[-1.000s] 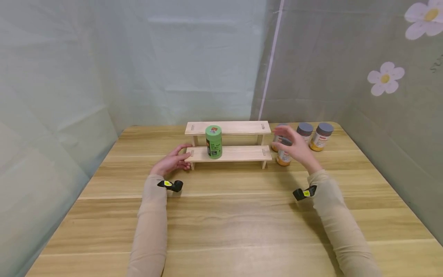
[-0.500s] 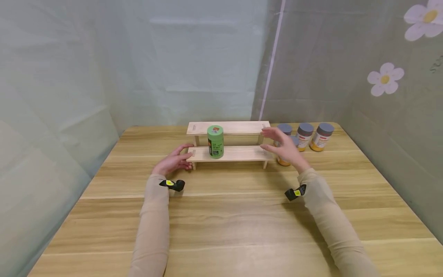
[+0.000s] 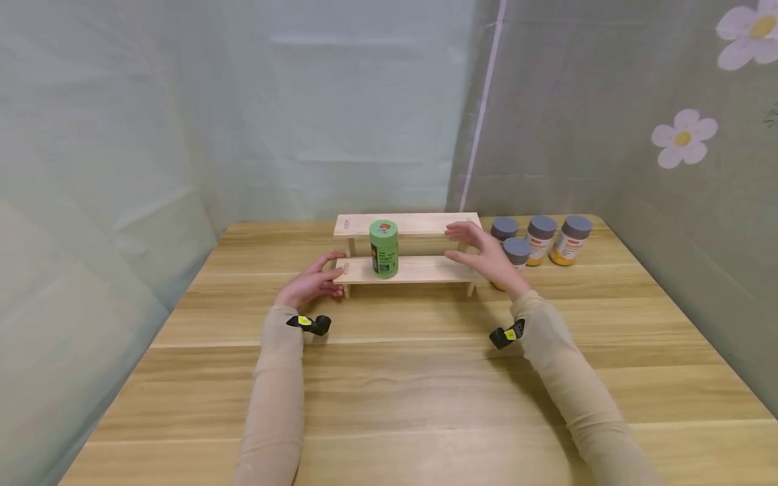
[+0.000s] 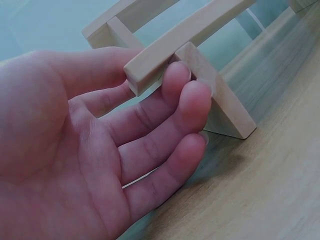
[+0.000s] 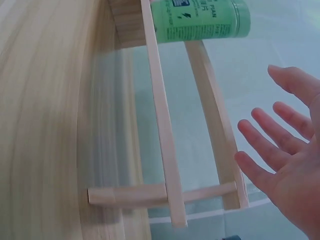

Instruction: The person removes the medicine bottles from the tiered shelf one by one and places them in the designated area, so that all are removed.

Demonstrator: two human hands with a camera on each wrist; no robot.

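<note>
A two-step wooden shelf rack (image 3: pixel 428 269) stands on the table. On its lower board, left of the middle, sits an upright green jar (image 3: pixel 384 251) with a lid. My left hand (image 3: pixel 311 282) grips the left end of the lower board; in the left wrist view its curled fingers (image 4: pixel 195 107) lie against the board and the leg beneath it. My right hand (image 3: pixel 491 262) hovers by the rack's right end with fingers spread and nothing in them. The right wrist view has this hand (image 5: pixel 295 170) apart from the boards, with the green jar (image 5: pixel 200 20) farther along.
Several jars with grey lids, white labels and orange lower parts stand right of the rack, one jar (image 3: pixel 570 241) outermost. My right hand and wrist partly cover the nearest jar (image 3: pixel 516 251). Behind the wooden table (image 3: pixel 395 378) hangs a pale curtain (image 3: pixel 365 121).
My right hand has moved left, from over the grey-lidded jars to the rack's right end. My left hand keeps its place at the rack's left end. The head view has shifted slightly.
</note>
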